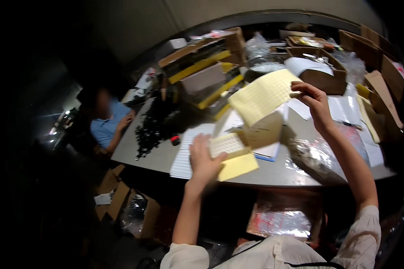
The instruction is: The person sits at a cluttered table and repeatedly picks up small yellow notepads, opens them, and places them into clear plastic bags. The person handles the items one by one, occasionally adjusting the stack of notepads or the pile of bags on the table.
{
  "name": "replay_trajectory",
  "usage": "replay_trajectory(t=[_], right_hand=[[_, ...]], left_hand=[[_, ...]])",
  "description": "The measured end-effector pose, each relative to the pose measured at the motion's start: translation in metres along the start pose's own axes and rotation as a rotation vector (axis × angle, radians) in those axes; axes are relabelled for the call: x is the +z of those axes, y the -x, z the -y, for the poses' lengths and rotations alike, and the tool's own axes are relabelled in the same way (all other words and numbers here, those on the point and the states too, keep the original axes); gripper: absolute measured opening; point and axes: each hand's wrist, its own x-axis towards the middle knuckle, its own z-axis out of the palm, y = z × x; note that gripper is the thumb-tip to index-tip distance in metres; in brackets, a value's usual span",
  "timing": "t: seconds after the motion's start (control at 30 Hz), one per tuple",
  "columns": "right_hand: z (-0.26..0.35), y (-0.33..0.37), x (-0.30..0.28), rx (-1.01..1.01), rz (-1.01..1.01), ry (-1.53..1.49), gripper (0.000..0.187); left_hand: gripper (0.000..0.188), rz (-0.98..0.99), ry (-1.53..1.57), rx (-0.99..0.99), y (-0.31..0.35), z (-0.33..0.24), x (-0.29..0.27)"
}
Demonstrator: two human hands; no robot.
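My right hand (312,102), raised over the table, pinches the right edge of a pale yellow sheet (262,95) covered in rows of small marks. The sheet hangs in the air and curves down to the left. Lower and to the left, my left hand (205,162) grips the left side of a small box (227,144), thumb across its near edge. White contents with rows of dark dots show inside it. A yellow flap (239,167) lies folded out toward me. Behind the box stands a cream card or panel (265,133), partly covered by the yellow sheet.
Printed papers (182,154) lie under my left hand. Black small parts (150,134) are heaped at left, beside a red-and-black object (175,140). Clear plastic bags (316,154) lie right. Cardboard boxes (316,74) line the back. A person in blue (110,121) sits at left.
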Motion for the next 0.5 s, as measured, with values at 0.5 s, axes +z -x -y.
replay_trajectory(t=[0.5], right_hand=[[0.039, 0.091, 0.059, 0.246, 0.343, 0.266, 0.063]], left_hand=[[0.056, -0.020, 0.938, -0.334, 0.022, -0.018, -0.001]])
